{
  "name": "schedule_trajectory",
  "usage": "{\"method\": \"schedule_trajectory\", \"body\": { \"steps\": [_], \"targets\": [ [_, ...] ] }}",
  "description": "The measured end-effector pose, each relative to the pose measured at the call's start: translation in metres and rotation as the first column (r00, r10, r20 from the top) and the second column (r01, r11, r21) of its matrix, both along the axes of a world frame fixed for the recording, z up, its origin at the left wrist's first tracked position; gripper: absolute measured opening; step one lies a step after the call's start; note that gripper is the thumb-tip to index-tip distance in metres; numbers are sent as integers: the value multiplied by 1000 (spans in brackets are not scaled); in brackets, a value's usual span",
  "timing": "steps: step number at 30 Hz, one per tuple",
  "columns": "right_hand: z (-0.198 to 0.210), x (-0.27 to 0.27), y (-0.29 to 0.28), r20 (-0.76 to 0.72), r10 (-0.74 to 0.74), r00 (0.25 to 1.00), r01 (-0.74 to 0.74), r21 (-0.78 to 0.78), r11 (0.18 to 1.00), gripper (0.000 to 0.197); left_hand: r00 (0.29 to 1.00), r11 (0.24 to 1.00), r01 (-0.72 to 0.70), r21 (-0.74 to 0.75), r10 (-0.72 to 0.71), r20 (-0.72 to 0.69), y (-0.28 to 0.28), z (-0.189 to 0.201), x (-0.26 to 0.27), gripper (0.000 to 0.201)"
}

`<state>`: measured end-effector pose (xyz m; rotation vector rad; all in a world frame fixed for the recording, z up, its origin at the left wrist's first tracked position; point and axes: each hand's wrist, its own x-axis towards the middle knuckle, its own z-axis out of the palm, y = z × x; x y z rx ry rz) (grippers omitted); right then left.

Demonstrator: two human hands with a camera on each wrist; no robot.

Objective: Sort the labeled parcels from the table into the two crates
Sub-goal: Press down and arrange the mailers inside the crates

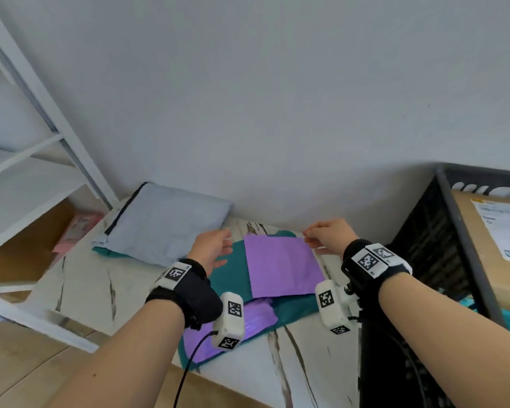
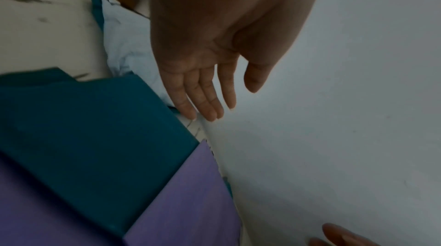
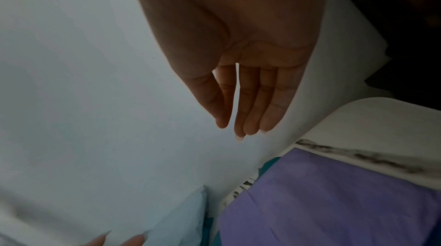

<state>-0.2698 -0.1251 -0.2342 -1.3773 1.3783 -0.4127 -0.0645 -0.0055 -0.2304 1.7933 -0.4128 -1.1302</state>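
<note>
Purple mailer parcel sits flat on top of the pile on the marble-look bench, lying over a teal parcel, and a second purple parcel pokes out from under that teal one at the near side. Off to the left there's a puffy grey parcel with a black strip along one edge, its near corner resting on another bit of teal. The left hand hovers at the top-left corner of the upper purple parcel, fingers straight and relaxed, gripping nothing; the left wrist view shows the palm wide open with the fingertips near the wall. The right hand is up at the top-right corner of the same parcel, fingers extended and close together, and the right wrist view shows nothing between them, so it's loose too, though whether it's actually touching the corner is hard to call from the head view. A black crate stands to the right of the bench with a labeled cardboard box inside it. White shelving stands on the left.
</note>
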Motion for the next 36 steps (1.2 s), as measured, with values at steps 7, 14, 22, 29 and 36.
{"method": "schedule_trajectory", "body": {
  "steps": [7,14,22,29,36],
  "targets": [
    [-41,-10,-2,-48,-156,987,160,98,982,20,984,983,160,89,-152,-98,-47,-33,5,18],
    [-80,-5,12,-142,-155,978,177,154,972,17,964,953,237,191,-205,-170,-64,-64,14,12],
    [-101,6,29,-217,89,972,-43,208,977,37,977,967,183,177,-159,-141,-74,-77,13,16],
    [-108,5,30,-206,89,974,-43,217,975,39,975,962,194,190,-168,-145,-74,-82,19,12],
    [-87,3,39,-284,307,908,-256,203,945,92,958,952,279,127,-266,-109,-79,-66,-2,10]
  ]
}}
